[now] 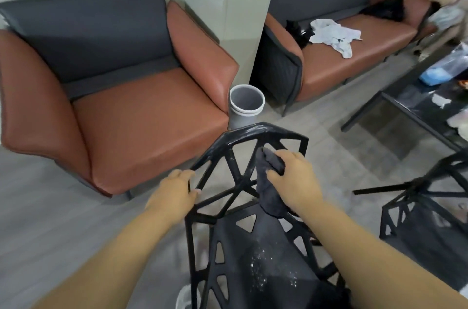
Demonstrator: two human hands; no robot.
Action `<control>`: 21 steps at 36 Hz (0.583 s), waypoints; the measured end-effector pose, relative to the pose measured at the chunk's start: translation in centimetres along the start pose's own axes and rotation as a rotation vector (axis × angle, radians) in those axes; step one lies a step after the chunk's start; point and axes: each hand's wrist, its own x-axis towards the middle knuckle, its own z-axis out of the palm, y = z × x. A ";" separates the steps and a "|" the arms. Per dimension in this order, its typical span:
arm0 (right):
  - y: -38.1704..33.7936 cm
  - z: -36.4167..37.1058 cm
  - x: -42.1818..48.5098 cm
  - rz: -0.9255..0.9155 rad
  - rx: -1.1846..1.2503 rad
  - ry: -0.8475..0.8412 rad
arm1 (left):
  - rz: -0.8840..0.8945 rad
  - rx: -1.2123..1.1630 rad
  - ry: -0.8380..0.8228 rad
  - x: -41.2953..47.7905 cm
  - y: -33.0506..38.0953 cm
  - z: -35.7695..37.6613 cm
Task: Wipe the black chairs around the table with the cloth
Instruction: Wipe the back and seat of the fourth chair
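A black chair (243, 182) with a lattice of triangular cut-outs stands right in front of me, its backrest towards the sofas. My left hand (177, 188) grips the left edge of the backrest frame. My right hand (293, 177) holds a dark grey cloth (268, 187) bunched against the inner face of the backrest; the cloth's tail hangs down towards the seat. White specks lie on the chair's seat (268, 265). A second black chair (425, 210) of the same make stands at the right.
A brown and grey armchair (121, 96) fills the left, with a grey bin (247, 106) beside it. A brown sofa (349, 55) at the back right carries white and black clothes. A dark glass table (417, 106) with bags on it stands at the right.
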 end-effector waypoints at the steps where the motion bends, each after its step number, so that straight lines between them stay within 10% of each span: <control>1: -0.8 0.3 1.2 0.000 0.000 0.023 | -0.004 -0.004 0.016 1.0 -0.4 -0.3; 13: -6.1 6.9 10.8 -0.012 0.220 0.190 | 0.050 -0.142 0.052 8.3 -4.1 1.7; 21: -4.0 9.5 11.4 -0.284 -0.111 0.226 | 0.084 -0.278 0.196 7.8 -5.2 2.9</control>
